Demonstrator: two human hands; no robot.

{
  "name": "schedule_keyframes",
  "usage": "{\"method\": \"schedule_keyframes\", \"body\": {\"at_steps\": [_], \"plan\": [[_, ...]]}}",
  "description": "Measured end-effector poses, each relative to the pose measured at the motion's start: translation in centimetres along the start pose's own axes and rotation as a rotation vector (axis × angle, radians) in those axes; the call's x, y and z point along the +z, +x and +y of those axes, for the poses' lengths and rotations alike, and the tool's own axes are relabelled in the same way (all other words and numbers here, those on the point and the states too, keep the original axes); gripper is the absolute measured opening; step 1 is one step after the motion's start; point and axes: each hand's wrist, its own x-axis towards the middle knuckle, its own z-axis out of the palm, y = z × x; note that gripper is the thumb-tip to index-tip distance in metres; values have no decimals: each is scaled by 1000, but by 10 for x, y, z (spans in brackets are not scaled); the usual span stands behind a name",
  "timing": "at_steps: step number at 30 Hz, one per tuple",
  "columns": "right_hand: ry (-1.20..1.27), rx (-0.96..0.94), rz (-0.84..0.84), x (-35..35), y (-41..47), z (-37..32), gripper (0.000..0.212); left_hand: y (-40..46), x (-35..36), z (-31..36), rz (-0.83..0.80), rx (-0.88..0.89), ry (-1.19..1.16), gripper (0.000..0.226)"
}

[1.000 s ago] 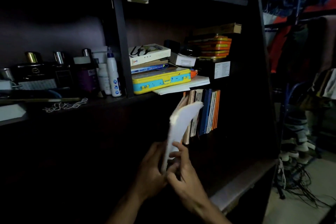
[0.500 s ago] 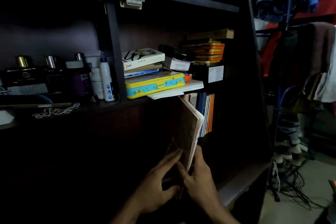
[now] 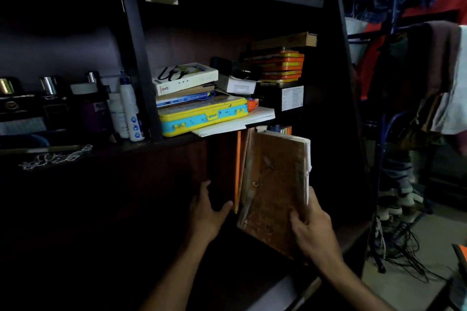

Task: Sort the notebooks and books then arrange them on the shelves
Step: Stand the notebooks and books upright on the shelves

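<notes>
Now the two hands have parted: half a second ago both were together at the foot of the brown book, whereas at present only the right hand (image 3: 314,232) grips it, thumb across the front cover and fingers curled behind the page edge. The left hand (image 3: 206,212) has moved away to the left and sits with fingers spread and relaxed against a dark upright book (image 3: 222,171) with an orange edge, holding nothing. The brown book (image 3: 274,189) has also turned, so its cover faces the camera more squarely than before, and it has risen closer to the underside of the upper shelf (image 3: 177,140).

Much of the lower compartment is lost in darkness; the dark book's cover can hardly be made out, and the row of standing books (image 3: 283,129) behind the brown one is almost wholly hidden, only their tops showing. I cannot tell whether the brown book's lower corner rests on the lower shelf.

The brown book stands nearly upright, tilted slightly, in the lower compartment just under the yellow-and-blue case (image 3: 202,116). Its cover is worn and mottled under a torn clear wrapper, and its white pages fan loosely at the right edge.
</notes>
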Motion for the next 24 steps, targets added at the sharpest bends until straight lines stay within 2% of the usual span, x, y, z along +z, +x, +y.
{"method": "schedule_keyframes", "body": {"at_steps": [4, 7, 13, 18, 24], "plan": [[-36, -70, -43, 2, 1, 1, 74, 14, 41, 16, 70, 90, 12, 93], [-27, -109, -38, 5, 5, 7, 60, 24, 54, 3, 112, 134, 66, 86], [-8, -69, 45, 10, 5, 17, 59, 25, 54, -2, 106, 93, 185, 75], [-4, -82, -22, 12, 1, 11, 71, 22, 31, 4, 130, -103, 349, 73], [-84, -51, -143, 15, 25, 4, 61, 22, 31, 6, 110, -100, 358, 75]]}}
